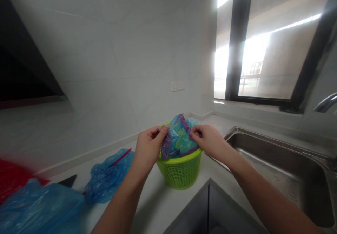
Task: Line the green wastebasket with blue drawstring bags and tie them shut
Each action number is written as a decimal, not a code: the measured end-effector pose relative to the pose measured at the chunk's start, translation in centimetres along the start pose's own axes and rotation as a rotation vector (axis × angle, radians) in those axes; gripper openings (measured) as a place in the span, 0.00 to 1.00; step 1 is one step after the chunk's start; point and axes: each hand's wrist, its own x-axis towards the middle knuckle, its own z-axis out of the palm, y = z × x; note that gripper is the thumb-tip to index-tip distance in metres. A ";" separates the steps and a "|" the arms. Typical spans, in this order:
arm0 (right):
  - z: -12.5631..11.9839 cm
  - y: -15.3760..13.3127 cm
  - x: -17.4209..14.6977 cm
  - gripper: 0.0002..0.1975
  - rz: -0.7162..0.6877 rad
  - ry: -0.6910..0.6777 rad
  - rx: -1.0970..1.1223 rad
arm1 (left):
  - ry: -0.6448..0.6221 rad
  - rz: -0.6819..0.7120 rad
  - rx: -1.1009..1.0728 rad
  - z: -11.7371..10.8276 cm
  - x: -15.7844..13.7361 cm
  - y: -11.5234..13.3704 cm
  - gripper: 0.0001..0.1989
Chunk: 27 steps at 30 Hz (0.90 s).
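Observation:
A thin blue plastic bag (173, 141) with a purple edge lies bunched in the mouth of a lime-green basket (180, 174), which stands upright on the counter. Thumb and fingers of my left hand (150, 144) pinch the bag's purple edge at the basket's left rim. On the other side, my right hand (209, 139) grips the purple edge between thumb and fingertips, above the right rim. The basket's inside is hidden by the bag.
A steel sink (279, 171) with a tap (326, 102) is to the right. Left on the white counter (150, 199) lie a crumpled blue bag (105, 176) with a thin red stick-like thing (121, 156), another blue bag (42, 209) and red plastic (15, 178). A socket (178, 86) is behind.

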 end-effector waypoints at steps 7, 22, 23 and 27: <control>0.5 0.4 0.5 0.06 0.039 -0.083 0.447 | -0.111 -0.022 -0.110 0.7 0.4 -1.6 0.18; 1.1 -0.8 0.1 0.17 0.186 -0.273 1.056 | -0.246 0.012 0.095 1.4 -0.9 -0.6 0.15; 1.1 -0.7 0.2 0.16 0.189 -0.272 1.083 | -0.244 0.010 0.090 1.3 -0.9 -0.7 0.15; 0.6 -0.6 0.4 0.14 0.209 -0.219 1.247 | -0.192 -0.010 0.091 0.9 -0.5 -1.1 0.16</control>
